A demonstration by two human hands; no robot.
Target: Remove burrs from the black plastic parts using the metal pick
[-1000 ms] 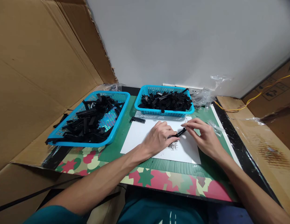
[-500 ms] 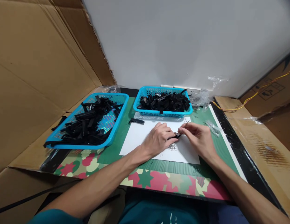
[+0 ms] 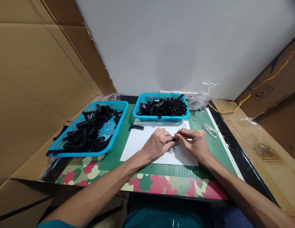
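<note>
My left hand (image 3: 157, 144) is closed over the white paper (image 3: 135, 144), pinching a small black plastic part (image 3: 175, 139) between thumb and fingers. From the right, my right hand (image 3: 194, 143) meets it, its fingers closed on a thin tool like tweezers (image 3: 182, 130). The tool's back end sticks up above the fingers; its tip is at the black part, too small to make out. Just below the hands lies a loose pile of tiny shiny metal pieces (image 3: 171, 150). A longer black plastic piece (image 3: 137, 127) rests at the paper's upper left edge.
Two blue baskets hold black plastic pieces: one basket (image 3: 111, 146) at left, another (image 3: 161, 118) behind the paper. Clear plastic bags (image 3: 197, 103) and a small clear packet (image 3: 209, 130) lie at right. Cardboard walls (image 3: 42, 63) flank the table, and yellow wires (image 3: 244, 103) run at right.
The view has shifted slightly, so the scene sits a little lower and further left. Both hands keep their grips, with the right fingers now closer in against the black part.
</note>
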